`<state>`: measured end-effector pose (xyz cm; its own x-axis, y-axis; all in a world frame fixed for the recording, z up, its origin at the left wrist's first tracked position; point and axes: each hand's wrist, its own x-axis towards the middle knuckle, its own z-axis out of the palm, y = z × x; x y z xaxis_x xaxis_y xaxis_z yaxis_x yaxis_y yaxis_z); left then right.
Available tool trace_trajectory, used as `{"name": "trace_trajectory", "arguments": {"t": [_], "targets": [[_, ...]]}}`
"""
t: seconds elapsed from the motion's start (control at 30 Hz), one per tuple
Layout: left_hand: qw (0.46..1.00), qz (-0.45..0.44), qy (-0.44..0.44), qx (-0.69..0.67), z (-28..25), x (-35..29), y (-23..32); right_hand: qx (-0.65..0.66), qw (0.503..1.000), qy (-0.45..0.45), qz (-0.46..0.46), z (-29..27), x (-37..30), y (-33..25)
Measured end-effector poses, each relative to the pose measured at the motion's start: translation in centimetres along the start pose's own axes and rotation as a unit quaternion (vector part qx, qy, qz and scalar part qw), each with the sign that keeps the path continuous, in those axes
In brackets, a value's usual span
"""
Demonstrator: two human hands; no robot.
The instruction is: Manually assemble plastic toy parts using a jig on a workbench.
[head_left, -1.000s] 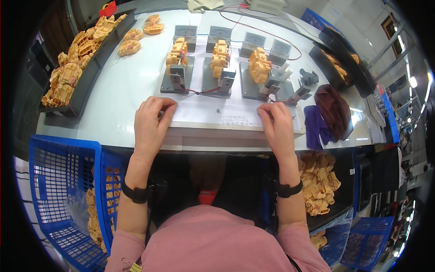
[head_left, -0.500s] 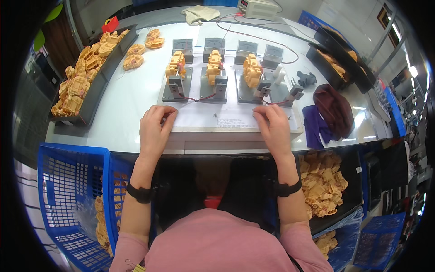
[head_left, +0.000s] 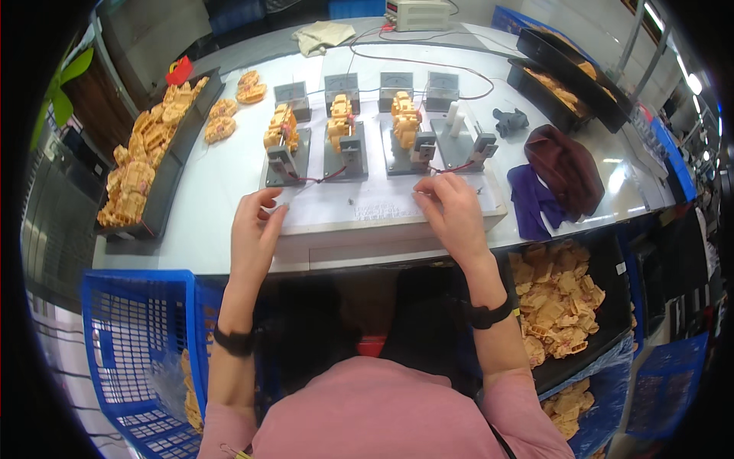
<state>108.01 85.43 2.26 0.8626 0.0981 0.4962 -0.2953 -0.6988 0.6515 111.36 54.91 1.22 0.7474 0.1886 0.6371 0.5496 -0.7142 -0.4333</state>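
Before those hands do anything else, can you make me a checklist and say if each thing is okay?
1. Left hand free: ok. I see nothing in it; thumb and fingers are apart.
2. Right hand free: ok. I see nothing in it.
3. Yellow parts on all four stands: not ok. Three have one, but the rightmost stand shows only white pegs.
4. What the meters read: cannot tell. Their needles are too small.
5. Purple cloth and brown cloth away from the stands: ok. They lie off to the right.
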Motion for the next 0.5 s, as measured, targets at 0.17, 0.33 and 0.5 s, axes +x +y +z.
{"name": "trace_trajectory", "arguments": {"t": [0.17,0.33,0.5], "targets": [[0.982,0.184,-0.034,0.017,-1.4,5.2,9.7,0.189,0.965,0.146,0.107,-0.6,2.1,0.0],[0.880,0.385,-0.191,0.201,7.1,12.6,14.2,0.264,0.954,0.108,0.091,0.5,2.4,0.4],[0.763,0.475,-0.298,0.322,12.7,15.7,11.9,0.333,0.934,0.101,0.080,0.9,1.6,-0.1]]}}
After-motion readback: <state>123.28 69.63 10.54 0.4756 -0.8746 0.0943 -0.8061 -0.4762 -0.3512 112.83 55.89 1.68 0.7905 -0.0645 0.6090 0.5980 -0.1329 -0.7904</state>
